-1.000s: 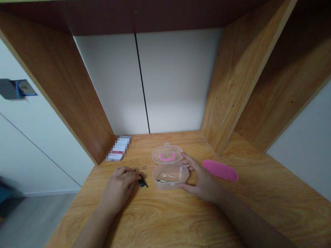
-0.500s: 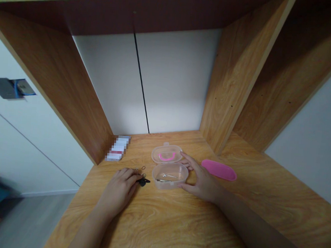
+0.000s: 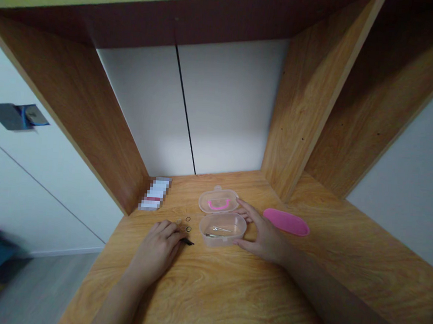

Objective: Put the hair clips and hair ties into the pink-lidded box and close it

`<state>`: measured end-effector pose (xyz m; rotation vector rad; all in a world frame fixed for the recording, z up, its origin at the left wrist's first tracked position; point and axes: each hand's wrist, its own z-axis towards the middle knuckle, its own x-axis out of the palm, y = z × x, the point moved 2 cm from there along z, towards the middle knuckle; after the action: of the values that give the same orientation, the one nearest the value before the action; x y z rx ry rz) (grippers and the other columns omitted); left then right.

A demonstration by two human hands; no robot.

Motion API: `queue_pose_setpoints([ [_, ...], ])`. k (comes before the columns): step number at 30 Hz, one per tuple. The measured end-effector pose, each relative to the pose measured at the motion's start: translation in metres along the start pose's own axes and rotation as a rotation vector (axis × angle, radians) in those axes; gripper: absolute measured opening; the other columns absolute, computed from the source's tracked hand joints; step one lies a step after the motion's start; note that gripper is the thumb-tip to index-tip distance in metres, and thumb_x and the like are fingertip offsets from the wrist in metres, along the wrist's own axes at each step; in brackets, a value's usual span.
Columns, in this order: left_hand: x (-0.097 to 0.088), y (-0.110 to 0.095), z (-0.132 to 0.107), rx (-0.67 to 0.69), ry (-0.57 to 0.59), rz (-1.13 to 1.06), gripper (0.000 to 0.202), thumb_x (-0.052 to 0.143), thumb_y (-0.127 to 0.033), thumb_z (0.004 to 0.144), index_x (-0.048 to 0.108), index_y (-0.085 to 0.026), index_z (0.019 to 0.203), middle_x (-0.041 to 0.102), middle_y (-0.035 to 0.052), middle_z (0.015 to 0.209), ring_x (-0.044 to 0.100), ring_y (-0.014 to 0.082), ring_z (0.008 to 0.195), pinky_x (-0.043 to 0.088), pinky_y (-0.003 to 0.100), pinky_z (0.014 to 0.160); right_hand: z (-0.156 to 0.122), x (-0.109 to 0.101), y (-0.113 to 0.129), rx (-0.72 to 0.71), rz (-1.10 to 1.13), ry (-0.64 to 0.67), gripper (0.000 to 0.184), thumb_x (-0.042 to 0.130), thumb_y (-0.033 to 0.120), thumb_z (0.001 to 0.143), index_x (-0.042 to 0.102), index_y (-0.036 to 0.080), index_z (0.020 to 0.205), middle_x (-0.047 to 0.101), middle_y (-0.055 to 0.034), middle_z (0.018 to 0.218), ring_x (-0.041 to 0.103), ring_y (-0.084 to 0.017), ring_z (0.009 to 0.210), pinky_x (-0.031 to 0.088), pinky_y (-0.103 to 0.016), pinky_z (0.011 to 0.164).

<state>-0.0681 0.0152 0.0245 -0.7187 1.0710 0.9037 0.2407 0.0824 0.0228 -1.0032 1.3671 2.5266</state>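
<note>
Beside the clear box [image 3: 221, 229], left hand [image 3: 158, 250] pinches a black clip [image 3: 187, 241] lying crosswise, tip rightward; right hand [image 3: 265, 236] cups box

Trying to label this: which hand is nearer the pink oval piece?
Right. The right hand rests against the clear box, just left of the pink oval piece; the left hand lies beyond the box.

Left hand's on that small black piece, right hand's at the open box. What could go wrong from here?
1. The small black item barely pokes out from under the left hand; the grip looks slight, so it may slip.
2. Small rings lie loose just beyond those fingers; a sweep could scatter them.
3. The clear plastic box stands open, steadied only at its side by the right hand; a nudge could spill its metal tools.
</note>
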Motion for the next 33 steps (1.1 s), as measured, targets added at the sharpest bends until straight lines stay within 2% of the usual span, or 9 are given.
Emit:
queue_pose_setpoints([
  [5,-0.005,0.006,-0.006,-0.005,-0.123,-0.111,0.023,0.052,-0.019,0.097,0.069,-0.025,0.111,0.072,0.0065,0.113,0.063,0.0232,0.103,0.051,0.040,0.090,0.000,0.002,-0.003,-0.019,0.008,-0.009,0.101,0.081,0.029,0.075,0.022,0.028,0.157,0.060,-0.0125,0.133,0.060,-0.028,0.120,0.048,-0.046,0.103],
  [8,-0.010,0.008,-0.008,-0.053,-0.253,-0.167,0.026,0.049,-0.021,0.099,0.067,-0.023,0.118,0.074,0.0069,0.105,0.066,0.0216,0.098,0.054,0.036,0.086,0.000,0.003,-0.002,-0.033,0.009,-0.015,0.103,0.082,0.028,0.074,0.021,0.028,0.157,0.061,-0.0122,0.133,0.061,-0.027,0.119,0.050,-0.045,0.101],
  [11,-0.017,-0.002,0.000,-0.095,-0.353,-0.194,0.025,0.052,-0.026,0.099,0.067,-0.023,0.119,0.074,0.0076,0.100,0.068,0.0205,0.092,0.055,0.033,0.081,0.000,0.004,0.001,-0.037,0.012,-0.006,0.103,0.082,0.027,0.074,0.021,0.030,0.157,0.061,-0.0115,0.133,0.062,-0.027,0.117,0.051,-0.045,0.100],
  [13,-0.025,-0.017,0.011,-0.077,-0.359,-0.212,0.022,0.055,-0.029,0.098,0.068,-0.023,0.114,0.074,0.0075,0.100,0.068,0.0203,0.092,0.055,0.033,0.082,0.000,0.005,0.003,-0.037,0.011,0.003,0.103,0.082,0.026,0.074,0.021,0.030,0.157,0.061,-0.0111,0.134,0.063,-0.027,0.116,0.051,-0.044,0.099],
  [16,-0.039,-0.043,0.036,-0.069,-0.277,-0.172,0.017,0.059,-0.033,0.094,0.073,-0.024,0.097,0.074,0.0070,0.092,0.069,0.0215,0.088,0.055,0.033,0.079,0.000,0.006,0.005,-0.044,0.016,0.014,0.103,0.081,0.024,0.073,0.022,0.030,0.157,0.061,-0.0110,0.134,0.062,-0.027,0.116,0.051,-0.044,0.100],
  [19,-0.049,-0.060,0.061,-0.151,-0.072,-0.049,0.015,0.063,-0.033,0.089,0.077,-0.028,0.090,0.070,0.0051,0.073,0.068,0.0226,0.071,0.051,0.032,0.065,0.000,0.006,0.006,-0.052,0.028,0.013,0.104,0.082,0.024,0.073,0.021,0.030,0.158,0.061,-0.0113,0.134,0.062,-0.027,0.117,0.051,-0.045,0.100],
  [23,-0.047,-0.073,0.085,-0.182,0.084,0.008,0.016,0.064,-0.028,0.085,0.079,-0.026,0.081,0.072,0.0081,0.068,0.068,0.0238,0.061,0.047,0.031,0.056,0.000,0.005,0.007,-0.044,0.040,0.023,0.104,0.081,0.024,0.073,0.021,0.030,0.158,0.061,-0.0110,0.135,0.063,-0.027,0.117,0.051,-0.046,0.101],
  [29,-0.033,-0.086,0.096,-0.154,0.190,0.073,0.015,0.065,-0.025,0.085,0.080,-0.022,0.082,0.076,0.0140,0.075,0.072,0.0280,0.066,0.049,0.033,0.058,0.000,0.004,0.009,-0.049,0.032,0.029,0.105,0.082,0.024,0.072,0.021,0.031,0.157,0.061,-0.0101,0.136,0.061,-0.028,0.121,0.049,-0.046,0.102],
  [33,-0.043,-0.075,0.090,-0.174,0.145,-0.152,0.018,0.064,-0.034,0.087,0.080,-0.026,0.088,0.078,0.0089,0.080,0.072,0.0236,0.068,0.048,0.029,0.060,0.000,0.005,0.005,-0.047,0.040,0.016,0.105,0.082,0.023,0.072,0.022,0.031,0.157,0.062,-0.0101,0.133,0.062,-0.027,0.118,0.050,-0.044,0.101],
])
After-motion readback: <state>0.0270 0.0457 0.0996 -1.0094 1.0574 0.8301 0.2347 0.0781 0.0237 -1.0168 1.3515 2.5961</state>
